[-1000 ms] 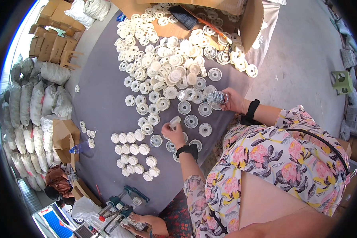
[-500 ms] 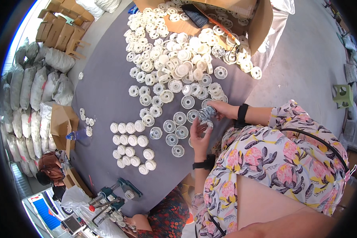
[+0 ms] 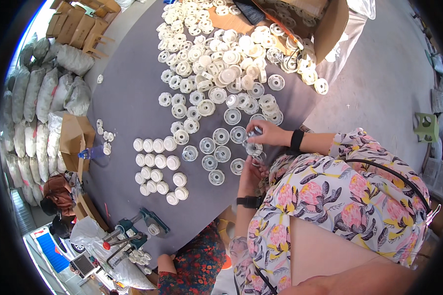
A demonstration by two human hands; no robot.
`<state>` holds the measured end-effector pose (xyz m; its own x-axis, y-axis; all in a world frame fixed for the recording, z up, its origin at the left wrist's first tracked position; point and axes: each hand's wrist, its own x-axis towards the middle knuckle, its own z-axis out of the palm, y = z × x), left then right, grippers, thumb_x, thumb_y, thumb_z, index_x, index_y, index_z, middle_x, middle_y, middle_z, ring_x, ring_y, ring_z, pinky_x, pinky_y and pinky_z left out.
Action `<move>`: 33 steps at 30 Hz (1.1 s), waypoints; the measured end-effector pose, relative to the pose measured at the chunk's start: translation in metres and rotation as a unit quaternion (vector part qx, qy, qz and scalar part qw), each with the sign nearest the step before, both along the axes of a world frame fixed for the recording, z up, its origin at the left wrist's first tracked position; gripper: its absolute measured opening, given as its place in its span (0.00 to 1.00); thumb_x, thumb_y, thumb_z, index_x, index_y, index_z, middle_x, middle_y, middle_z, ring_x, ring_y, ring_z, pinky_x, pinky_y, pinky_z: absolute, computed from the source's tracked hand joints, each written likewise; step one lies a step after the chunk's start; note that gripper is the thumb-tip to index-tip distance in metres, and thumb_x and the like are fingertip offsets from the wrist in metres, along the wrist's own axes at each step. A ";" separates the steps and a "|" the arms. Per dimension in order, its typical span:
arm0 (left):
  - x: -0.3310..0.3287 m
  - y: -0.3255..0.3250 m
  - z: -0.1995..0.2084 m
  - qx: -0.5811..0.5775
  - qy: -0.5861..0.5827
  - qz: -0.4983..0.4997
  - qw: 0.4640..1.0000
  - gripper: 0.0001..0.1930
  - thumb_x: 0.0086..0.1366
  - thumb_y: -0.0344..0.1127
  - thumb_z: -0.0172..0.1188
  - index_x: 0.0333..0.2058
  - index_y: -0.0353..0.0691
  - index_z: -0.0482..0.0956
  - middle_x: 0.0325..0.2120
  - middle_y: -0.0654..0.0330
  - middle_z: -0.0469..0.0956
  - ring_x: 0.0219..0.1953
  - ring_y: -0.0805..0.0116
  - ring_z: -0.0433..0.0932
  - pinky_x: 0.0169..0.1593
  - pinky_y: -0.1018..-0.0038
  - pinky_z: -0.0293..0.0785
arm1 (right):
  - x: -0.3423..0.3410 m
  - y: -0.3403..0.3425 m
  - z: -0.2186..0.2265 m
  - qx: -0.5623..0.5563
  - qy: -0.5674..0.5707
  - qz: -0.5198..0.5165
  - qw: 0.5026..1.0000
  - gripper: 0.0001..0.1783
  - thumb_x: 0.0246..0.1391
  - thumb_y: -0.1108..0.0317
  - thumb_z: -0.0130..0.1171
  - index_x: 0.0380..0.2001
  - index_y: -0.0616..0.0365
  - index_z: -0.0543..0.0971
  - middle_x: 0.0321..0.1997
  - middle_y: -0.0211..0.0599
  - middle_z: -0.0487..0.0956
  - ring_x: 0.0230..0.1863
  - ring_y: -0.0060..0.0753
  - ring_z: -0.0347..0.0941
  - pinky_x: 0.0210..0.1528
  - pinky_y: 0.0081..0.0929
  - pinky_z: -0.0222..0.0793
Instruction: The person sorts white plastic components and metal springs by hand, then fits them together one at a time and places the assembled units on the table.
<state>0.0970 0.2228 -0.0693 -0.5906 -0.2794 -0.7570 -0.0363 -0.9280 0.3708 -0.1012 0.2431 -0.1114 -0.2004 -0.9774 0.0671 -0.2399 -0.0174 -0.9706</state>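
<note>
Dull grey covering (image 3: 120, 128) spreads over the worktop under a loose heap of pale plastic discs (image 3: 226, 64), round and ridged, many with a hole at the centre. Beyond the heap, toward its right, an open box of stiff brown cardboard (image 3: 332, 32) has a dark-bristled brush (image 3: 251, 11) beside it. Well to the left of the heap, wrinkled grey-white sacks (image 3: 47, 88) are piled, bulging. Below the heap and to its left, rounded white caps (image 3: 160, 161) sit in short rows; farther down that side of it is a green metal press (image 3: 128, 226) with a glossy red knob (image 3: 106, 245). Directly below the heap, glassy see-through discs (image 3: 222, 154) lie flat. Below the heap's right part, a clear plastic disc (image 3: 254, 149) and thin, shiny metal rings (image 3: 261, 158) are between the two hands. The right hand (image 3: 267, 133) bends its fingers down at the upper side of that disc; the left hand (image 3: 251, 172) is underneath, fingers curled beside the rings. Overlap and glare hide the contact, so I cannot tell which piece either hand's fingers grasp, or how tightly.
</note>
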 end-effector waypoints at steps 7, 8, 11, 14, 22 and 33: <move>-0.006 -0.023 -0.027 -0.596 -0.362 -0.195 0.690 0.19 0.48 0.46 0.69 0.25 0.36 0.72 0.21 0.60 0.72 0.24 0.63 0.71 0.29 0.68 0.68 | -0.049 0.005 0.009 0.181 -0.267 -0.223 0.920 0.21 0.46 0.59 0.65 0.39 0.59 0.72 0.39 0.33 0.71 0.29 0.21 0.70 0.21 0.21 0.71; -0.007 -0.034 -0.026 -0.597 -0.360 -0.197 0.690 0.19 0.48 0.46 0.69 0.25 0.36 0.72 0.21 0.60 0.72 0.24 0.63 0.71 0.29 0.68 0.68 | -0.049 0.010 0.005 0.186 -0.234 -0.216 0.929 0.21 0.46 0.59 0.65 0.38 0.59 0.72 0.39 0.33 0.70 0.29 0.21 0.69 0.21 0.21 0.71; -0.008 -0.083 -0.024 -0.672 -0.435 -0.159 0.578 0.23 0.42 0.45 0.72 0.28 0.36 0.72 0.24 0.57 0.72 0.26 0.59 0.71 0.33 0.67 0.69 | -0.037 0.020 0.003 0.197 -0.218 -0.195 0.936 0.21 0.46 0.59 0.65 0.38 0.59 0.72 0.39 0.34 0.69 0.29 0.21 0.69 0.22 0.21 0.71; -0.010 -0.114 -0.031 -0.665 -0.494 -0.231 0.509 0.23 0.41 0.45 0.72 0.30 0.36 0.72 0.26 0.55 0.73 0.30 0.55 0.72 0.36 0.64 0.69 | -0.029 0.025 0.001 0.208 -0.233 -0.160 0.936 0.21 0.46 0.58 0.64 0.39 0.59 0.71 0.39 0.34 0.69 0.29 0.22 0.69 0.22 0.20 0.72; -0.046 -0.062 -0.011 -0.596 -0.084 -0.199 0.773 0.32 0.50 0.33 0.69 0.53 0.37 0.66 0.48 0.56 0.72 0.45 0.66 0.74 0.45 0.72 0.71 | -0.032 0.012 0.024 0.298 -0.385 -0.072 0.871 0.20 0.50 0.57 0.62 0.41 0.55 0.70 0.36 0.31 0.73 0.34 0.25 0.74 0.26 0.22 0.74; -0.038 -0.017 -0.018 -0.379 -0.135 -0.019 0.915 0.20 0.52 0.27 0.65 0.44 0.30 0.72 0.34 0.56 0.78 0.33 0.69 0.78 0.38 0.75 0.75 | -0.020 0.016 0.026 0.331 -0.461 -0.013 0.823 0.24 0.48 0.60 0.64 0.45 0.57 0.68 0.40 0.34 0.73 0.33 0.29 0.75 0.32 0.28 0.74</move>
<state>0.0593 0.2059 -0.0873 -0.4310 -0.7675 -0.4745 -0.2491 -0.4042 0.8801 -0.1213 0.2592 -0.0855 0.1110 -0.7336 -0.6704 0.6119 0.5820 -0.5356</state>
